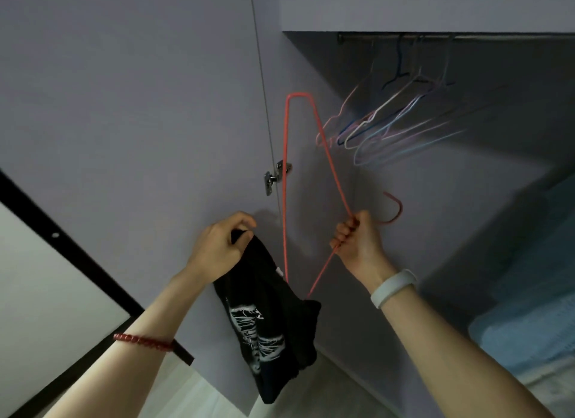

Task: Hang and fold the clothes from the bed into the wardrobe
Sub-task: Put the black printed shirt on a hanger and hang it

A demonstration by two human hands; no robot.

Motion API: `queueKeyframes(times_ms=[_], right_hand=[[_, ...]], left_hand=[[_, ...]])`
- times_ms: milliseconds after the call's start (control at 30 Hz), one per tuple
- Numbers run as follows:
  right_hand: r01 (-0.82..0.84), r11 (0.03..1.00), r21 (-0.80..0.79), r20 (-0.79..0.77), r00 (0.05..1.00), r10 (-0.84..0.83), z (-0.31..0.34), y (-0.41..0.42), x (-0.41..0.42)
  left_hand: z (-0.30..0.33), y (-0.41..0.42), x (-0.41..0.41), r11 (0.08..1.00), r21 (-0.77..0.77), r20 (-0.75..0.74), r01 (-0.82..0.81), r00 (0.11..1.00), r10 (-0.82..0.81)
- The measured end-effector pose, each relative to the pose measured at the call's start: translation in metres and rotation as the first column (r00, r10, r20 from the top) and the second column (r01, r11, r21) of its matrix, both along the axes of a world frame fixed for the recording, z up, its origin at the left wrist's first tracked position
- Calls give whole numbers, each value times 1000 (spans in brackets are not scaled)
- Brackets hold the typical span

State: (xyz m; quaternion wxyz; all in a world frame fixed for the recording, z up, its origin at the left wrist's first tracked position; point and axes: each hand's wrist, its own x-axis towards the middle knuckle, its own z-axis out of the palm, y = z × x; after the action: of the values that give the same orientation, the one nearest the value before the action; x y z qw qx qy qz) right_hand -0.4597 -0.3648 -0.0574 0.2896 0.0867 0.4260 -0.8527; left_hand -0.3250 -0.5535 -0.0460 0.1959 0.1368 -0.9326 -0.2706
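Observation:
My left hand grips the top edge of a black garment with a white print, which hangs down in front of the wardrobe door. My right hand holds a red wire hanger near its hook; the hanger stands on end, with its lower corner tucked into the garment. Inside the open wardrobe, a rail carries several empty wire hangers in pastel colours.
The open wardrobe door with its metal hinge stands on the left. Folded blue fabric lies on a lower shelf at the right. A shelf board sits above the rail. Pale floor shows below.

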Motion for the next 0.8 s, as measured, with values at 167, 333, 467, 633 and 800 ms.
queueKeyframes(times_ms=[167,333,467,633,800], right_hand=[[4,995,-103,-23,1000,-7,22,2,-9],[18,978,-207,-56,998,-30,39,-2,-9],[60,969,-239,-87,993,-83,45,-6,-4],[3,987,-161,-44,999,-10,19,-21,3],[-39,988,151,-112,992,57,-23,-18,2]], left_hand=[[-1,4,5,995,-75,-3,-72,997,72],[0,10,5,994,-96,25,-58,998,61],[3,14,6,995,-98,0,-22,1000,22],[15,15,4,999,46,-66,-26,997,29],[30,9,2,988,150,-197,-34,978,63]])
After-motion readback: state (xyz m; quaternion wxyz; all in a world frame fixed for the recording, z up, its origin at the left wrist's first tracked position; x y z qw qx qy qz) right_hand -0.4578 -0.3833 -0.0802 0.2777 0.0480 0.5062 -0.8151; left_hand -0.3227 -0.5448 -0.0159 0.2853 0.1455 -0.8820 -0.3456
